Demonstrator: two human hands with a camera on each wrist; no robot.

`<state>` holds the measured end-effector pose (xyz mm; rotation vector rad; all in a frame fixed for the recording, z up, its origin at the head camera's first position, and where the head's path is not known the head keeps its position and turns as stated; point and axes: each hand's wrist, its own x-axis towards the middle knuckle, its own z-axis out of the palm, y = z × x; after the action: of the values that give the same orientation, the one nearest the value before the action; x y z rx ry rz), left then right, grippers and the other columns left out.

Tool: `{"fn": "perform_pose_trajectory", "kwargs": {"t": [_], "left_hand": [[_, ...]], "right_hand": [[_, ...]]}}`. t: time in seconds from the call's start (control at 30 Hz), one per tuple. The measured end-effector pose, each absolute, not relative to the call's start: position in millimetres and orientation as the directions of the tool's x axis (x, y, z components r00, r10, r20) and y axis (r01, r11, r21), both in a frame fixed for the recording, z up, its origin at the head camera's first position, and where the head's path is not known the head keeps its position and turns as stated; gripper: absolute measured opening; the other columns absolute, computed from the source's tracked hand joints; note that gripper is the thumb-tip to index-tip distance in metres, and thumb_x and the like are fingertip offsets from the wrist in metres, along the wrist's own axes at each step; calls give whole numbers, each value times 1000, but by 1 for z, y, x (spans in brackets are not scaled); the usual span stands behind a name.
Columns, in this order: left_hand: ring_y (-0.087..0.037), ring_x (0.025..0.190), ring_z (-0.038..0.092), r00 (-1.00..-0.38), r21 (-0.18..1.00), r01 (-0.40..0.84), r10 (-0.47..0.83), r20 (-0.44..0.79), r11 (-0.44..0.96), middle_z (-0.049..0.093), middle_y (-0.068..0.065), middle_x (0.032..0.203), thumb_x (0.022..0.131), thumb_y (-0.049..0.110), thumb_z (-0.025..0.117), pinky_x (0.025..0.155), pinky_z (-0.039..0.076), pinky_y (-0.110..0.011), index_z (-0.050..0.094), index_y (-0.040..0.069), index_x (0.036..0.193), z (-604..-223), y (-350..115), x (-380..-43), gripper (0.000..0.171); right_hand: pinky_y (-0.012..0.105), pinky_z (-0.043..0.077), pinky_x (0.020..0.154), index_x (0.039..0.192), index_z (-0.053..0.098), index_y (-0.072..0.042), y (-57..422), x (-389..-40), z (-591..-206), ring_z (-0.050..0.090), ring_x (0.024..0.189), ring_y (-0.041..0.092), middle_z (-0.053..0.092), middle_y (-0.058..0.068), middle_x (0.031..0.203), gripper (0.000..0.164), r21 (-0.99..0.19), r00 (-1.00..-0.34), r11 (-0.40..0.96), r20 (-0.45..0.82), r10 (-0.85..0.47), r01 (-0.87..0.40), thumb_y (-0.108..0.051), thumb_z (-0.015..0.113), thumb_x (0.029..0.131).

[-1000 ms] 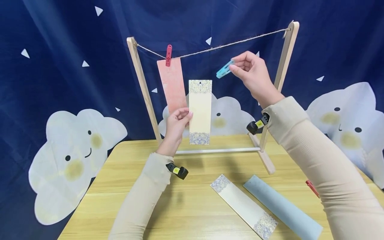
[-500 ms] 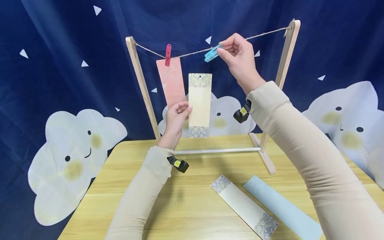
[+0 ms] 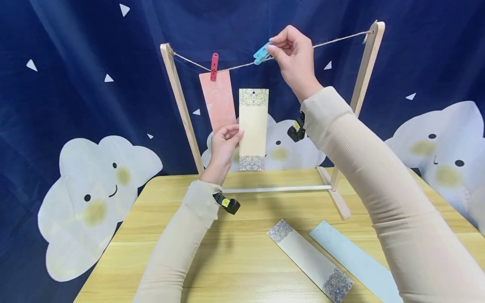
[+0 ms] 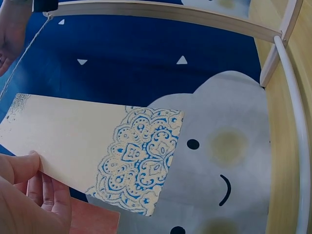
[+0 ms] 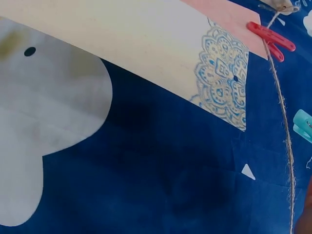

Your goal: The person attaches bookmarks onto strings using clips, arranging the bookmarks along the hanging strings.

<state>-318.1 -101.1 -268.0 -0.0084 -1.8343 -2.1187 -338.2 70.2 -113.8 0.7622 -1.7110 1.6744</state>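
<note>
- The left hand [image 3: 222, 150], fingers pinching, held the cream card [image 3: 253, 126] upright below the string [image 3: 238, 66].
- Up top, the right hand's [image 3: 297, 59] fingers gripped the blue peg [image 3: 261, 53]!
- Pegging-up seemed in hand; next, presumably, the card needed lifting stringward.

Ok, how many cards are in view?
4: pink card clipped on the line, patterned card in the left hand, second patterned card and pale blue card on the table. The right sleeve may hide others.
</note>
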Motion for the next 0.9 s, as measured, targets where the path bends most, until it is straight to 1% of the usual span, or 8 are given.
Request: {"fn": "perform_pose_trajectory", "kwargs": {"t": [0.1, 0.23, 0.37, 0.5, 0.7, 0.9], "left_hand": [[-8, 74, 58, -945, 963, 246, -249, 213, -111, 64, 2, 84, 84, 4, 69, 64, 50, -20, 66, 2, 103, -268, -101, -318, 19], [-9, 76, 59, -952, 968, 223, -240, 191, -116, 64, 1, 86, 85, 5, 68, 66, 51, -20, 65, 3, 104, -268, -101, -317, 19], [-10, 76, 59, -954, 971, 215, -235, 185, -109, 64, 0, 88, 86, 5, 68, 66, 51, -20, 65, 3, 105, -266, -101, -316, 19], [-9, 74, 58, -950, 968, 231, -236, 203, -98, 64, 0, 87, 86, 4, 67, 63, 49, -20, 65, 3, 105, -265, -100, -316, 20], [-9, 71, 58, -947, 965, 239, -246, 208, -104, 64, 1, 85, 85, 3, 68, 60, 49, -19, 65, 2, 104, -265, -100, -316, 20], [-8, 68, 56, -941, 963, 250, -260, 217, -99, 63, 2, 83, 85, 3, 67, 58, 46, -18, 65, 2, 103, -264, -100, -317, 19]], "right_hand": [[20, 44, 72, 79, 60, -12, 68, -342, -111, 54, 73, 14, 59, -3, 80, 13, -642, -643, 80, 766, 10, -763, -2, 63, 87], [20, 42, 69, 81, 61, -8, 64, -339, -107, 52, 70, 10, 58, -4, 77, 9, -647, -653, 127, 757, -5, -752, -1, 62, 87], [19, 42, 68, 83, 63, -7, 63, -349, -107, 51, 68, 8, 57, -6, 75, 4, -644, -657, 184, 753, -20, -743, -5, 64, 86], [20, 41, 68, 82, 62, -11, 62, -353, -104, 50, 69, 8, 57, -7, 75, 5, -646, -679, 277, 733, -32, -711, -10, 65, 87], [20, 42, 68, 87, 65, -7, 57, -351, -102, 50, 69, 7, 57, -9, 73, 7, -642, -722, 407, 689, -66, -650, -13, 64, 88], [19, 43, 69, 91, 65, -5, 55, -348, -99, 50, 70, 6, 55, -10, 73, 11, -627, -743, 467, 662, -103, -623, -15, 64, 89]]}}
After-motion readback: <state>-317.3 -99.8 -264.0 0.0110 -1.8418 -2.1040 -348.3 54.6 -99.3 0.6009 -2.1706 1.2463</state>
